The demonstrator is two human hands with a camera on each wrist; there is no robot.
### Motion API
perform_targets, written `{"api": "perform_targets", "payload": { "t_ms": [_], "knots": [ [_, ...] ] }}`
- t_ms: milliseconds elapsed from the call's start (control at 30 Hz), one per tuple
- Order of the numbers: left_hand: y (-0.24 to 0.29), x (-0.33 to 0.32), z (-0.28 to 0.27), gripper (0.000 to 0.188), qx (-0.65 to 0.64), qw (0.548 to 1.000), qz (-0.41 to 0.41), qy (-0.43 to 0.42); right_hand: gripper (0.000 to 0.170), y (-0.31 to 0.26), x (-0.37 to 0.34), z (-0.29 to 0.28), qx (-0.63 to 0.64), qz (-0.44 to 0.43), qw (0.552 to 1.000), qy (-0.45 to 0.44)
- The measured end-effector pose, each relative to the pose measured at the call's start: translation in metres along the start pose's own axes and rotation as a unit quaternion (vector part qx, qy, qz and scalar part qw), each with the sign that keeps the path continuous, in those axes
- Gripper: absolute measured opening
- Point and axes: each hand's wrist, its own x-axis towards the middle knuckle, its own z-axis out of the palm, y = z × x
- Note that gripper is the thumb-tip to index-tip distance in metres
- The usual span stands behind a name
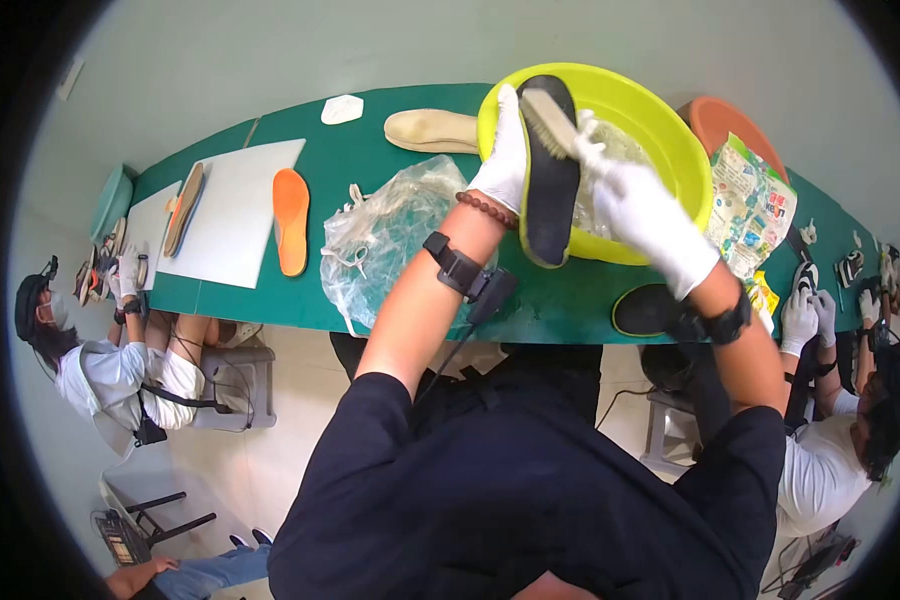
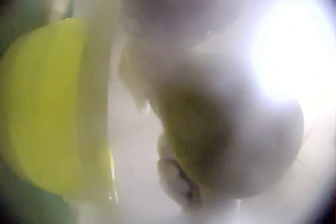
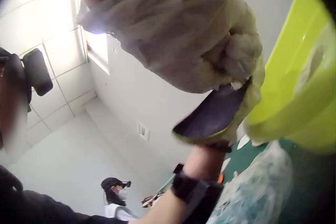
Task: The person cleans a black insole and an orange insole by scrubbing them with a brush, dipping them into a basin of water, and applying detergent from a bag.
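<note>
The gloved left hand [image 1: 505,163] gripped a black insole [image 1: 548,208] over the left side of the yellow-green basin [image 1: 682,140]; the gloved right hand [image 1: 648,207] gripped a brush [image 1: 549,117] at the insole's far half.

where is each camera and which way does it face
Head: on head, facing forward-down at insole and brush; left hand, right hand, torso show.
Left wrist: on left wrist, facing basin; hazy gloved fingers show.
Right wrist: on right wrist, facing insole and ceiling; right hand, left forearm show.
Head and right wrist share the plastic bag.
</note>
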Motion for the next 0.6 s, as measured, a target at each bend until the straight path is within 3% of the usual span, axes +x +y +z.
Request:
{"api": "perform_targets", "payload": {
  "t_ms": [67,133,167,267,300,333,367,400,467,533,600],
  "knots": [
    [-0.009,0.013,-0.015,0.094,0.066,0.994,0.076,0.049,0.032,0.025,0.004,0.042,0.068,-0.067,0.994,0.055],
    [-0.032,0.022,-0.021,0.088,0.134,0.986,0.094,0.036,0.034,0.023,0.026,0.027,0.045,0.054,0.998,0.000],
    [-0.035,0.023,-0.019,0.080,0.116,0.991,0.059,0.024,0.033,0.015,0.031,0.016,0.019,0.128,0.991,-0.030],
    [-0.020,0.025,-0.009,0.074,0.050,0.982,0.053,0.171,0.033,0.007,0.005,0.048,-0.115,-0.012,0.993,0.017],
    [-0.021,0.025,-0.013,0.077,0.085,0.985,0.079,0.131,0.034,-0.023,0.008,0.020,-0.051,0.097,0.992,-0.060],
    [-0.021,0.026,-0.023,0.081,0.113,0.989,0.057,0.071,0.035,0.007,0.018,0.028,0.005,0.099,0.994,-0.054],
    [-0.028,0.028,-0.033,0.081,0.104,0.991,0.045,0.069,0.036,0.037,0.028,0.035,0.062,0.100,0.992,-0.048],
    [-0.027,0.025,-0.022,0.081,0.096,0.993,0.037,0.064,0.039,0.033,0.032,0.024,0.047,0.113,0.991,-0.044],
    [-0.025,0.034,-0.020,0.075,0.122,0.980,0.073,0.137,0.042,-0.001,0.020,0.023,-0.129,0.074,0.983,-0.111],
    [-0.010,0.037,-0.009,0.073,0.133,0.984,0.048,0.106,0.033,0.000,0.025,0.029,-0.096,0.026,0.995,-0.027],
    [-0.015,0.023,-0.013,0.071,0.132,0.987,0.006,0.095,0.033,0.008,0.037,0.005,-0.005,0.161,0.985,-0.058]
  ]
}}
